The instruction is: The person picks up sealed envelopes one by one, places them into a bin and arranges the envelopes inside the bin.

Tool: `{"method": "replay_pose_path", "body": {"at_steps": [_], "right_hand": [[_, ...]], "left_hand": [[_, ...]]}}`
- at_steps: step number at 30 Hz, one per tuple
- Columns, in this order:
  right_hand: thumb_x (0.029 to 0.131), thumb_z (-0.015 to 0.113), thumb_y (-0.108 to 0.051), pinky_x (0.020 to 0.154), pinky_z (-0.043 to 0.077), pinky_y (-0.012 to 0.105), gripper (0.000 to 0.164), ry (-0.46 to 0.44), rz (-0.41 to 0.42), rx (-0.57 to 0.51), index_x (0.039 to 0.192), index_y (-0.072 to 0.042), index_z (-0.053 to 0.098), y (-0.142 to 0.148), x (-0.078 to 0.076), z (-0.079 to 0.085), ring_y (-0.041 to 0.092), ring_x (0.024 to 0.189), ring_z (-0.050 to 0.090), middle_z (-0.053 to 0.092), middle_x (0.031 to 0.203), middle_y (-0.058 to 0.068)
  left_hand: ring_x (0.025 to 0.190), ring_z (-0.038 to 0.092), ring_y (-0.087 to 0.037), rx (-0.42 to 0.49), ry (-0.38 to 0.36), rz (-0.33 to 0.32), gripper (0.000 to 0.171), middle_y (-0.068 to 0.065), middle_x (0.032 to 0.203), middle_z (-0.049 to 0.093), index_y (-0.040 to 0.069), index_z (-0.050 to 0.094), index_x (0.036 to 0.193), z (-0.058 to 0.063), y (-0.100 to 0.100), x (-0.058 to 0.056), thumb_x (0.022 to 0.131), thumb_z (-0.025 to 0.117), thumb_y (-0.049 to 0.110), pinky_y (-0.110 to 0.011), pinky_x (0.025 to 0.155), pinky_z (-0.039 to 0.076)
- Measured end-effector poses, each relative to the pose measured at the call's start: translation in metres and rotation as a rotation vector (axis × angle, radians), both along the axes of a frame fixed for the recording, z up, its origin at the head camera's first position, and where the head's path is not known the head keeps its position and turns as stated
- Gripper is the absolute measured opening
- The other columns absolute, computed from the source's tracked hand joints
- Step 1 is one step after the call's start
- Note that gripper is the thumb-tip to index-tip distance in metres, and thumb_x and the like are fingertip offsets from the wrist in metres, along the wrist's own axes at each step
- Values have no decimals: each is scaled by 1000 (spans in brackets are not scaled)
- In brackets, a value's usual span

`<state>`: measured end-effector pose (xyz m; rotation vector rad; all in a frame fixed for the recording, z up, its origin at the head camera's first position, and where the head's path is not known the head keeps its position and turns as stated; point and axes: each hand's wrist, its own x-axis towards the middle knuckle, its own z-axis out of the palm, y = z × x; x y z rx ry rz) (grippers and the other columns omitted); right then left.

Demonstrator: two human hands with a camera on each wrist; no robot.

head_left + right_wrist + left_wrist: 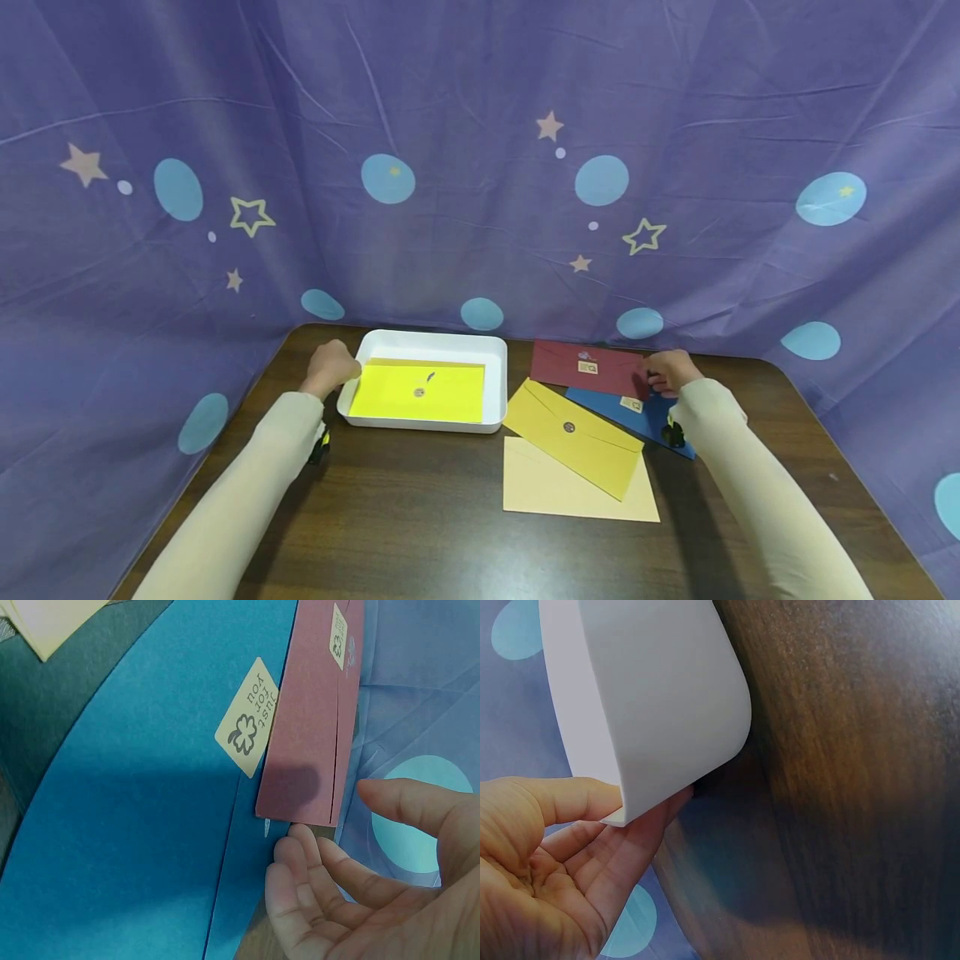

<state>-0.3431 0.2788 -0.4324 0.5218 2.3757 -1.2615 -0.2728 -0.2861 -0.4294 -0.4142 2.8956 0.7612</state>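
Note:
My left hand [331, 369] holds the left rim of a white tray [431, 342]; in the left wrist view its thumb is over the rim of the tray [667, 697] and its fingers lie beneath. A bright yellow envelope [397, 396] with a round seal lies in the tray. At the right end of a dark red envelope [558, 367] is my right hand [672, 368]. The right wrist view shows its thumb raised apart and its fingertips beside the corner of the red envelope [304, 765], with nothing pinched. Below that lies a blue envelope [150, 787] with a clover sticker.
A golden yellow envelope [592, 450] with a round seal overlaps a cream envelope [540, 492], right of the tray. A dark green piece [52, 697] shows next to the blue envelope. Behind the brown table [405, 517] hangs a purple patterned cloth [465, 225].

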Motion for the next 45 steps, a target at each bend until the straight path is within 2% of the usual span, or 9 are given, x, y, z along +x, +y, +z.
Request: {"method": "replay_pose_path", "body": {"at_steps": [5, 13, 22, 26, 32, 36, 39, 40, 45], "right_hand": [[100, 54, -23, 110, 49, 51, 62, -16, -42, -17, 148, 14, 37, -1, -3, -3, 45, 137, 48, 45, 151, 31], [101, 54, -23, 111, 49, 50, 52, -31, -101, -53, 141, 10, 46, -3, -5, -5, 40, 134, 50, 54, 138, 24], [102, 51, -21, 110, 48, 48, 45, -57, -119, -98, 138, 7, 47, -7, -8, -5, 29, 109, 53, 53, 118, 14], [103, 50, -20, 109, 47, 47, 38, -72, -104, -106, 131, 4, 49, -7, -10, -6, 28, 108, 51, 51, 117, 13], [100, 56, -21, 112, 46, 48, 47, -87, -102, -102, 138, 5, 46, -8, -10, -6, 33, 122, 49, 50, 128, 17], [96, 62, -21, 107, 49, 46, 44, -88, -85, -91, 131, 4, 50, -5, -11, -6, 32, 116, 52, 54, 117, 13], [95, 63, -21, 107, 50, 47, 47, -66, -92, -55, 132, 6, 51, -9, -9, -7, 34, 118, 53, 55, 123, 17], [96, 63, -21, 110, 47, 48, 53, -57, -97, -46, 138, 8, 46, -11, -7, -8, 36, 123, 50, 52, 131, 21], [93, 72, -32, 105, 51, 50, 73, -8, -95, 82, 143, 12, 42, -20, -3, -11, 41, 127, 52, 49, 143, 29]], "left_hand": [[60, 64, -28, 4, 2, 1, 22, -22, 82, 65, -12, 65, 89, 1, -1, -1, 82, 53, 5, -28, 48, 53], [61, 65, -28, 14, 0, 5, 21, -22, 82, 64, -11, 65, 89, 1, -2, -1, 83, 52, 5, -28, 49, 54], [66, 68, -33, 17, -1, 8, 20, -21, 80, 64, -11, 64, 87, 2, -2, -1, 83, 53, 5, -28, 49, 53], [67, 68, -33, 15, -2, 11, 20, -20, 80, 63, -11, 64, 87, 2, -2, -1, 83, 53, 5, -28, 49, 53], [66, 66, -31, 14, -12, 19, 22, -21, 82, 63, -12, 65, 91, 2, -2, 0, 84, 53, 6, -29, 51, 54], [66, 66, -31, 11, -5, 15, 23, -21, 82, 63, -13, 65, 92, 2, -1, 2, 84, 53, 6, -29, 50, 54], [63, 65, -29, 6, 2, 14, 22, -21, 81, 64, -12, 65, 90, 2, 1, 3, 83, 53, 5, -28, 49, 53], [62, 65, -29, 2, 3, 14, 22, -21, 80, 64, -12, 65, 89, 3, 1, 3, 84, 53, 5, -28, 49, 53], [60, 63, -25, -15, -4, 14, 19, -18, 77, 63, -9, 65, 85, 4, 5, 3, 85, 52, 5, -27, 49, 52]]}}
